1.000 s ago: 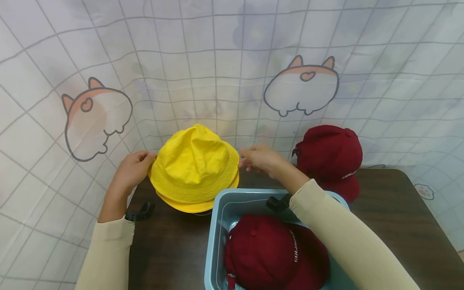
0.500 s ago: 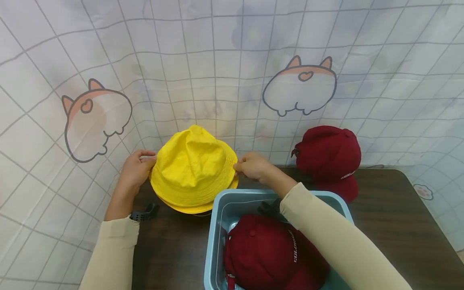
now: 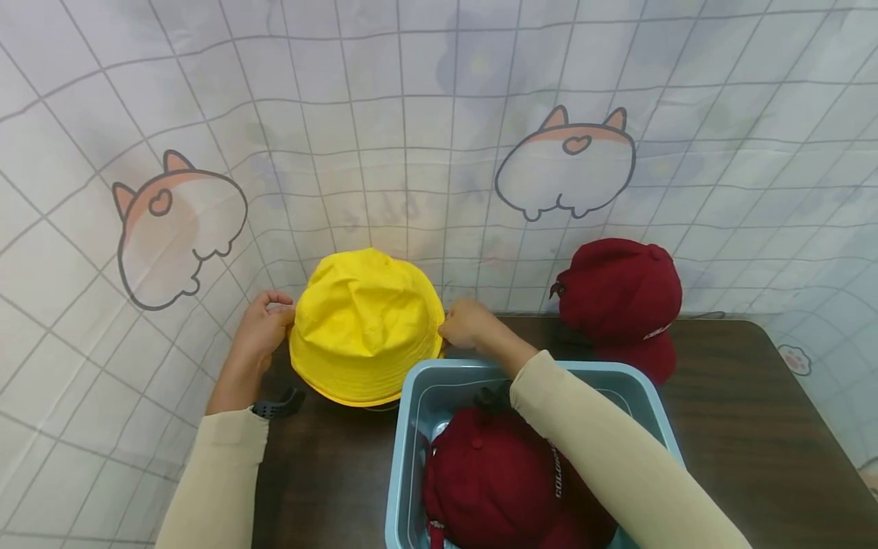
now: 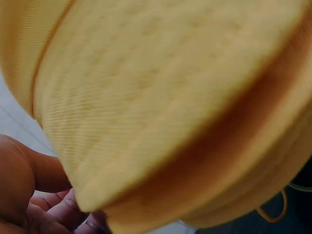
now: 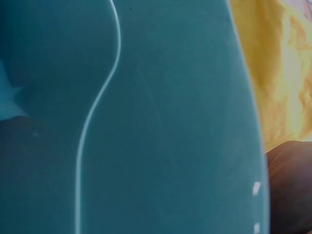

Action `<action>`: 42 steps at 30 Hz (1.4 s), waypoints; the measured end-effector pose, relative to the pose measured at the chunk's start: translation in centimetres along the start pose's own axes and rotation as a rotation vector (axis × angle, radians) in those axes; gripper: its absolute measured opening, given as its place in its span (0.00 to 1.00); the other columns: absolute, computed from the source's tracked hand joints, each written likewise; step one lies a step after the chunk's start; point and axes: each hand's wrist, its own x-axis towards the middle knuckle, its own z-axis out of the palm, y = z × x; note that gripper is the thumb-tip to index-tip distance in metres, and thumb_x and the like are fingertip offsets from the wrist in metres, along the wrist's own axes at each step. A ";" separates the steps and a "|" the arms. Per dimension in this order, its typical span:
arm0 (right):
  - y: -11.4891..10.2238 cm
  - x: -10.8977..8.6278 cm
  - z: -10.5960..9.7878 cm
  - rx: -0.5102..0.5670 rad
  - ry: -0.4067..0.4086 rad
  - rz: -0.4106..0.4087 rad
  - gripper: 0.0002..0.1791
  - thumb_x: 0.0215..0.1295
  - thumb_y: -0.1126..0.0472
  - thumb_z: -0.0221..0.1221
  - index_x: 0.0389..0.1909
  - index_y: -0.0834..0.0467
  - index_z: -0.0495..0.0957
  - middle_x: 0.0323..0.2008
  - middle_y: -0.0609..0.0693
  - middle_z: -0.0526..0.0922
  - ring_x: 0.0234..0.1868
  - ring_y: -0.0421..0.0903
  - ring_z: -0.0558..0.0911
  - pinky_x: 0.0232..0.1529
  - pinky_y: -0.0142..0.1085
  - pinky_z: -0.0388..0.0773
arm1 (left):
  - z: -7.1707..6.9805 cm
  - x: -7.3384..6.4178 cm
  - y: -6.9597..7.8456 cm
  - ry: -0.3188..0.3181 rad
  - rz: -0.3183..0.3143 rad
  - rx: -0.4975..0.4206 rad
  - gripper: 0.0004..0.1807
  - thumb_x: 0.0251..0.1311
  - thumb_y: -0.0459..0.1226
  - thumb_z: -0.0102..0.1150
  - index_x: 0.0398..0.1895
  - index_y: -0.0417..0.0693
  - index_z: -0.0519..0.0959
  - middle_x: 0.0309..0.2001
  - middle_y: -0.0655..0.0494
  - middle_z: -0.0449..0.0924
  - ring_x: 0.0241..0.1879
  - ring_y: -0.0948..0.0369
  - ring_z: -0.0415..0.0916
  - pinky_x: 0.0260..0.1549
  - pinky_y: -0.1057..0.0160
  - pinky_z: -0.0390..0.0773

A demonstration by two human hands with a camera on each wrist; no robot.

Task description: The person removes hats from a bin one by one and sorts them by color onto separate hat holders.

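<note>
Yellow bucket hats (image 3: 366, 313) sit in a stack on the dark table, crown up, just beyond the blue bin. My left hand (image 3: 257, 328) pinches the left edge of the brim between thumb and fingers. On the opposite side my right hand (image 3: 473, 324) grips the brim with curled fingers. In the left wrist view, layered yellow brims (image 4: 161, 87) show close up, with a thin cord loop (image 4: 278, 209) below them. The bin wall (image 5: 185, 122) fills most of the right wrist view and hides much of that hand.
A light-blue bin (image 3: 396, 473) stands in front, under my right forearm, with a dark red cap (image 3: 487, 473) inside. Another dark red cap (image 3: 620, 297) rests at the back right of the table (image 3: 741, 404). A gridded curtain (image 3: 411, 152) hangs behind.
My right hand has come left onto the brim and gripped it. The top hat has shifted slightly toward me and now lines up over the brim below. My left hand has lowered slightly.
</note>
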 end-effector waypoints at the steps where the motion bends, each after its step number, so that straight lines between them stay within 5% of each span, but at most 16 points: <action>1: 0.0 0.1 0.1 -0.013 0.002 0.002 0.14 0.65 0.65 0.56 0.27 0.68 0.86 0.15 0.46 0.70 0.17 0.43 0.63 0.18 0.31 0.59 | 0.1 0.2 -0.1 -0.002 0.003 -0.003 0.16 0.69 0.38 0.55 0.55 0.42 0.67 0.26 0.71 0.77 0.29 0.65 0.73 0.35 0.63 0.77; 9: 0.0 0.7 0.2 -0.088 -0.036 0.003 0.13 0.67 0.64 0.56 0.25 0.63 0.83 0.19 0.47 0.71 0.21 0.45 0.68 0.21 0.32 0.64 | 1.2 0.9 -0.6 -0.038 0.017 0.025 0.12 0.70 0.34 0.40 0.53 0.43 0.67 0.23 0.63 0.71 0.25 0.62 0.70 0.30 0.63 0.76; 13: 0.2 0.7 -0.7 -0.035 -0.081 0.020 0.16 0.74 0.58 0.56 0.34 0.63 0.87 0.25 0.49 0.78 0.23 0.44 0.66 0.23 0.32 0.61 | 1.2 0.1 -0.4 -0.027 -0.009 0.043 0.17 0.74 0.40 0.42 0.59 0.39 0.66 0.38 0.52 0.75 0.35 0.58 0.72 0.38 0.62 0.76; 17: 0.3 0.9 -2.1 0.030 -0.124 0.036 0.17 0.75 0.53 0.56 0.39 0.62 0.86 0.29 0.51 0.80 0.23 0.43 0.67 0.23 0.33 0.59 | 0.9 -2.0 -0.6 -0.039 -0.054 0.023 0.26 0.80 0.51 0.40 0.66 0.39 0.63 0.52 0.47 0.70 0.44 0.57 0.72 0.44 0.62 0.75; 26: -1.3 3.6 -5.3 0.122 -0.063 0.088 0.22 0.78 0.48 0.52 0.66 0.53 0.75 0.52 0.48 0.85 0.46 0.48 0.81 0.36 0.37 0.69 | 0.6 -7.5 -2.2 0.042 -0.069 -0.117 0.22 0.79 0.50 0.44 0.62 0.44 0.65 0.38 0.65 0.77 0.37 0.65 0.76 0.41 0.68 0.81; 30: -2.3 5.0 -5.8 0.167 -0.067 0.090 0.20 0.77 0.47 0.53 0.61 0.52 0.79 0.54 0.47 0.85 0.50 0.48 0.81 0.41 0.39 0.70 | 0.8 -8.9 -2.6 -0.017 -0.057 -0.171 0.22 0.78 0.48 0.48 0.62 0.42 0.66 0.36 0.70 0.79 0.35 0.67 0.78 0.40 0.68 0.82; 35: -3.0 6.8 -5.2 0.178 -0.046 0.100 0.13 0.75 0.48 0.56 0.39 0.51 0.84 0.44 0.47 0.84 0.38 0.44 0.79 0.36 0.36 0.71 | 1.2 -9.5 -3.2 -0.078 -0.047 -0.233 0.24 0.77 0.46 0.52 0.63 0.37 0.66 0.34 0.71 0.80 0.35 0.66 0.79 0.41 0.68 0.82; 38: -3.3 7.4 -4.7 0.195 -0.030 0.091 0.19 0.74 0.51 0.58 0.21 0.51 0.75 0.30 0.48 0.78 0.25 0.43 0.71 0.25 0.33 0.66 | 1.4 -9.4 -3.5 -0.071 -0.046 -0.262 0.22 0.76 0.45 0.53 0.60 0.36 0.68 0.33 0.70 0.79 0.34 0.67 0.78 0.40 0.69 0.82; 42: -3.4 8.0 -4.1 0.196 -0.039 0.070 0.27 0.75 0.54 0.56 0.12 0.49 0.63 0.15 0.46 0.65 0.15 0.41 0.56 0.18 0.32 0.55 | 1.3 -9.1 -3.6 -0.067 -0.051 -0.313 0.15 0.77 0.43 0.52 0.52 0.39 0.71 0.32 0.66 0.76 0.32 0.67 0.77 0.38 0.70 0.81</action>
